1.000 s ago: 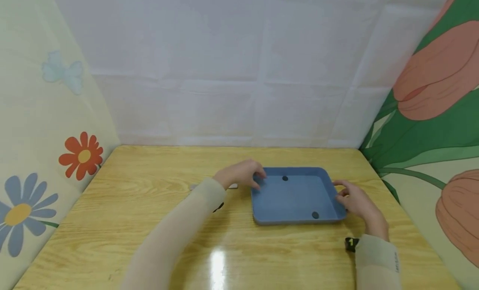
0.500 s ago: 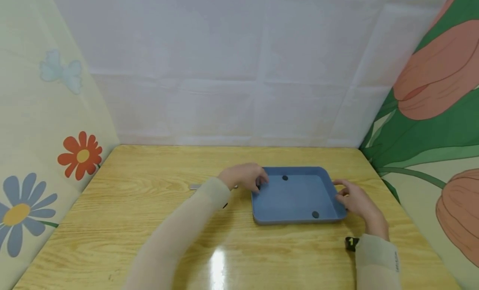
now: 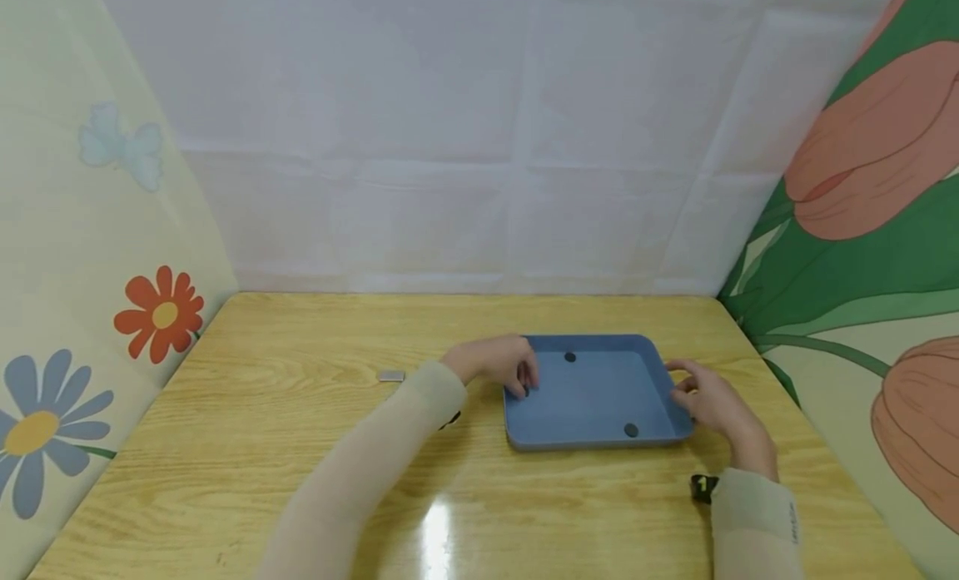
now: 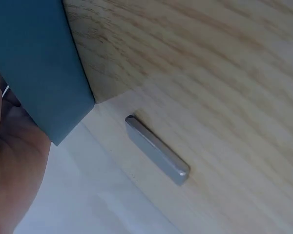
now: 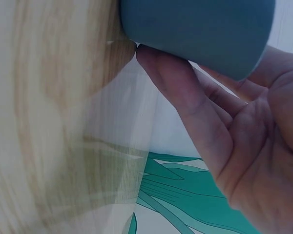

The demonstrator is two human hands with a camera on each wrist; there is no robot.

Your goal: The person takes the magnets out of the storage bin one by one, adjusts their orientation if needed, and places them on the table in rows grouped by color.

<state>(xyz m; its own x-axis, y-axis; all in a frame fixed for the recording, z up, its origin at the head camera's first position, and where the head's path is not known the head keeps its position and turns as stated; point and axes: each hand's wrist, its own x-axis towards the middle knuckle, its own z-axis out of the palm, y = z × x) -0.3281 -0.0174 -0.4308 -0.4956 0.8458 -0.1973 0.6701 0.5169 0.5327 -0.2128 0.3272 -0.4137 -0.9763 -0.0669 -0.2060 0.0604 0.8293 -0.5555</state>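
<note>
A shallow blue tray (image 3: 592, 397) lies on the wooden table, with a small dark disc (image 3: 570, 357) near its back wall and another dark disc (image 3: 632, 430) toward its front right. My left hand (image 3: 498, 362) reaches over the tray's left wall and pinches a third small dark disc (image 3: 527, 392) low inside it, mostly covered by the fingers. At the opposite side, my right hand (image 3: 708, 397) grips the right wall. In the right wrist view, fingers (image 5: 180, 92) lie against the outside of the tray (image 5: 195, 29).
Left of the tray, a small grey rectangular piece (image 3: 391, 376) lies on the table (image 3: 285, 447). A grey bar with rounded edges (image 4: 158, 148) shows beside the tray in the left wrist view. A white cloth (image 3: 464, 147) hangs behind the table, printed floral cloths at both sides.
My left hand has come down and slightly right into the tray's left side, with the dark disc between its fingers. The right hand and tray stay in place.
</note>
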